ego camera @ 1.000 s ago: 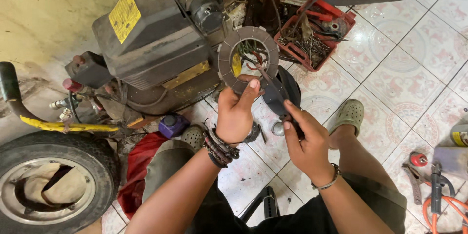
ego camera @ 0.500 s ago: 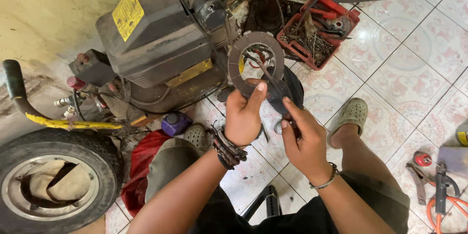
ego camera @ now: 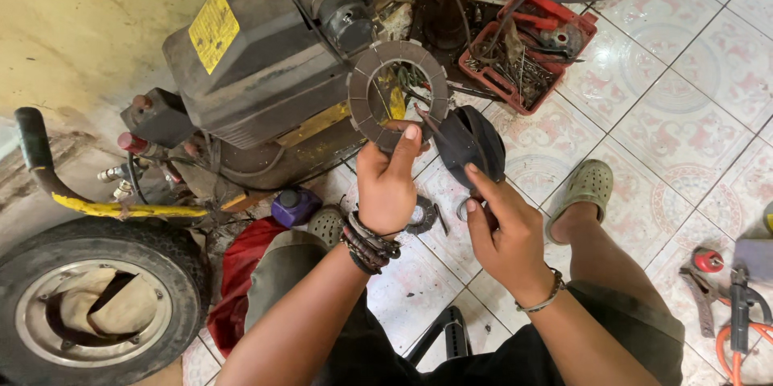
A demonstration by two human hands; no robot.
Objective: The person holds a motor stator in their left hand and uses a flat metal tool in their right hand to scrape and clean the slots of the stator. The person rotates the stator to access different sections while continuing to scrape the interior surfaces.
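My left hand (ego camera: 388, 179) pinches the lower rim of a grey, segmented friction ring (ego camera: 398, 93) and holds it upright in front of a grimy black engine block (ego camera: 266, 64). My right hand (ego camera: 501, 233) grips the handle of a thin dark tool whose tip (ego camera: 431, 124) points up at the ring's lower right edge. A black rounded cover (ego camera: 473, 140) lies on the floor just behind the tool. Both wrists wear bracelets.
A red tray of bolts and tools (ego camera: 527, 44) stands at the back. A wheel with tyre (ego camera: 88, 305) lies at bottom left, a red cloth (ego camera: 237, 277) beside it. A small purple bottle (ego camera: 294, 207) and metal parts (ego camera: 423, 215) are by my knees; hand tools (ego camera: 725, 297) at right.
The view has shifted slightly, and both hands have drifted a little to the right with the ring. The tool tip has stayed close to the ring's lower edge.
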